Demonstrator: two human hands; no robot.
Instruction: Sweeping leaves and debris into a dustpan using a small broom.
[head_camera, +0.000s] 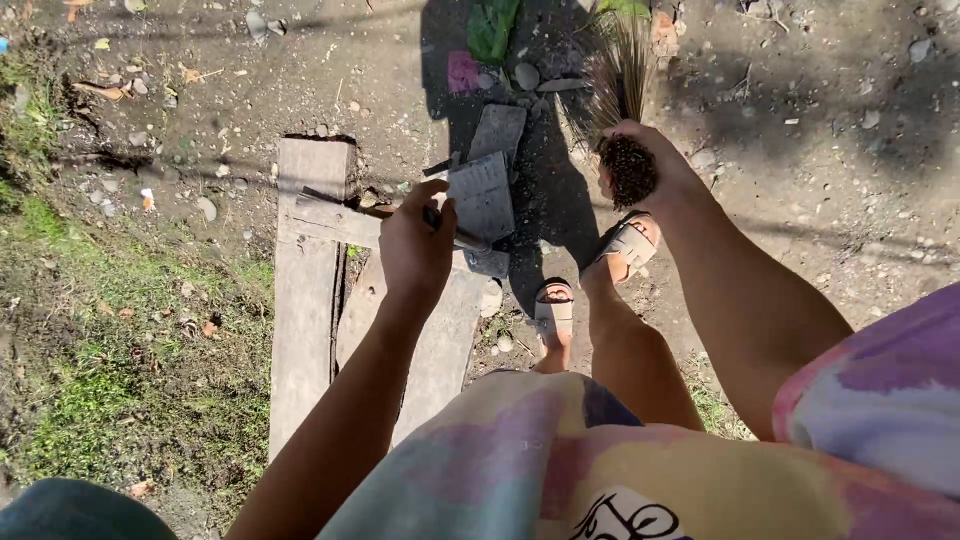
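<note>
My left hand is closed around a thin dark handle that leads to a flat grey dustpan, which rests on the dirt in front of me. In my right hand I grip the bound top of a stick broom. Its thin brown bristles fan out and reach the ground farther away. Both of my feet wear grey sandals and stand on the dirt between my two arms.
Weathered wooden planks lie on the ground under my left arm. Grass covers the left side. A pink scrap, green leaves and small stones lie beyond the dustpan.
</note>
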